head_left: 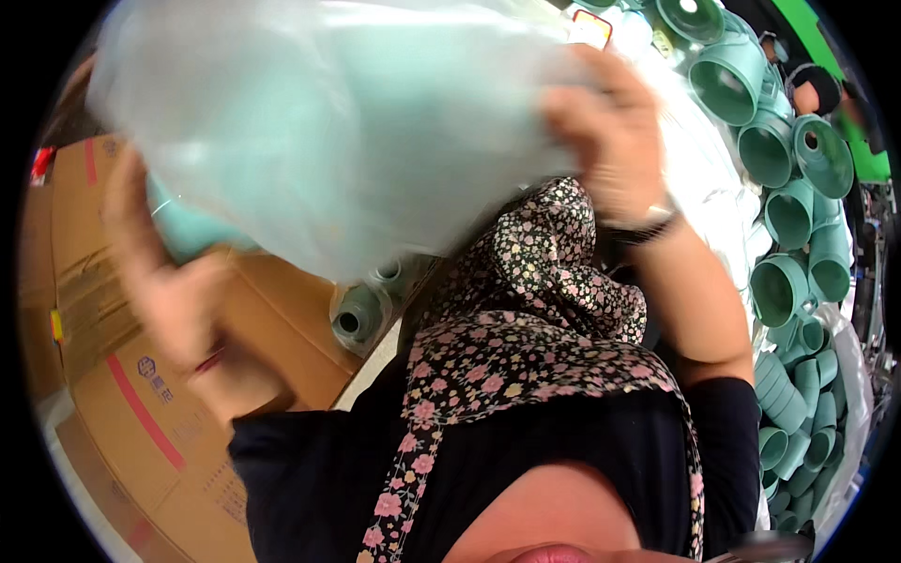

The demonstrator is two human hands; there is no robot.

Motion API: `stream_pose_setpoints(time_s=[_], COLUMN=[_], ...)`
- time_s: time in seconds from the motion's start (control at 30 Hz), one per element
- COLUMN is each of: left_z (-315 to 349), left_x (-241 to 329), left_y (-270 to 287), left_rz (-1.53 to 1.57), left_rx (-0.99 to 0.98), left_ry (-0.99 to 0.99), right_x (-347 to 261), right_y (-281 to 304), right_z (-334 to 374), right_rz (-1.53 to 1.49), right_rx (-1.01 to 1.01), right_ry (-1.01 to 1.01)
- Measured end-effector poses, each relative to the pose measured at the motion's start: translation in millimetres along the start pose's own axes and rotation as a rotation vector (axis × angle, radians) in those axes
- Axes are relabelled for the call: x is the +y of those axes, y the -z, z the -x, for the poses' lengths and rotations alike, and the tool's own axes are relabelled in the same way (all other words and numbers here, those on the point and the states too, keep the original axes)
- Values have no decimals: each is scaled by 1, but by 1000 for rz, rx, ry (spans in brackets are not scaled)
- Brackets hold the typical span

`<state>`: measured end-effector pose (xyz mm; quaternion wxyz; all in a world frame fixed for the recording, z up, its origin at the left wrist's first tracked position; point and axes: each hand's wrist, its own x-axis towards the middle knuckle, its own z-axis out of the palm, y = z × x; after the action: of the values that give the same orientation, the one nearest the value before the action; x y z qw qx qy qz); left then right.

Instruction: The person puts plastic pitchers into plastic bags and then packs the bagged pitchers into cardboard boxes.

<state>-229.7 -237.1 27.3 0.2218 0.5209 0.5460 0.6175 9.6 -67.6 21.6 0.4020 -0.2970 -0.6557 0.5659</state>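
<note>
Raised in front of me is a large, cloudy plastic bag [328, 131] with pale teal contents, blurred by motion. My right hand [615, 141] grips its right end, the fingers bent over the plastic. My left hand [178, 300] supports the lower left side, its fingers running up along the bag; they are smeared and partly hidden. A smooth teal piece [192, 225] shows below the bag beside the left hand. What exactly the bag contains cannot be made out through the plastic.
Cardboard boxes [178, 441] stand at the left, one taped. Many teal, hollow cup-like parts [788, 225] are heaped on the right, near white plastic sheeting [699, 150]. Below the bag, more teal parts [361, 317] lie in clear plastic. A floral apron [507, 361] covers my front.
</note>
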Motion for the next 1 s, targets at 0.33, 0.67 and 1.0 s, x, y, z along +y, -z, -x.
stream_pose_setpoints(time_s=[0.33, 0.67, 1.0], left_z=[13, -25, -136], left_x=[-388, -434, -85], left_y=[-19, -62, -245], left_rz=[-1372, -1437, -329], left_rx=[-180, -834, -614], left_ry=[490, 859, -608], right_x=[121, 75, 54], right_y=[119, 456, 387], right_z=[11, -9, 178], right_rz=[412, -309, 70], right_rx=[52, 1360, 1029], right_ry=[-170, -164, 143])
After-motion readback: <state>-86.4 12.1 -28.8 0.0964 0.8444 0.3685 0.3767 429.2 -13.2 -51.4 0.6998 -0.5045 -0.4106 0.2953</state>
